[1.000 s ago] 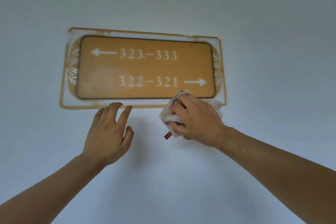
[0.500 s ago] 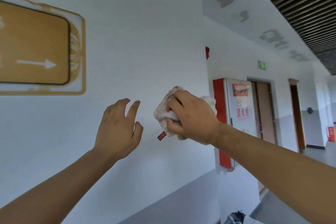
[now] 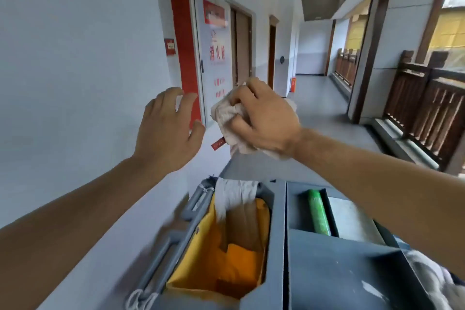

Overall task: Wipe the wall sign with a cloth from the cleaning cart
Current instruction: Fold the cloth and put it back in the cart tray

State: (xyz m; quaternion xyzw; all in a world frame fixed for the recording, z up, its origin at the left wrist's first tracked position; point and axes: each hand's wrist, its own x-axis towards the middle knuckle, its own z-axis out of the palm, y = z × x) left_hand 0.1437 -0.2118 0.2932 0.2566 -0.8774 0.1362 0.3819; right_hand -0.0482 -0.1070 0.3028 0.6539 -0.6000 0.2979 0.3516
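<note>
A grey cleaning cart (image 3: pixel 281 254) with a yellow bag (image 3: pixel 221 259) fills the near foreground in a corridor. Above it, both arms reach forward: the right hand (image 3: pixel 266 118) is clenched around a crumpled white cloth (image 3: pixel 227 118). Left of it, the left hand (image 3: pixel 166 133) hovers empty, fingers spread.

I have one view only, head-worn, wide-angle; it looks forward and down along a corridor, white wall (image 3: pixel 75 58) at left, wooden railing (image 3: pixel 427 98) at right; the grey cleaning cart (image 3: pixel 327 259) lies close below, filling the lower frame; both forearms enter from the bottom edge, near the lens; no second view to overlap.
</note>
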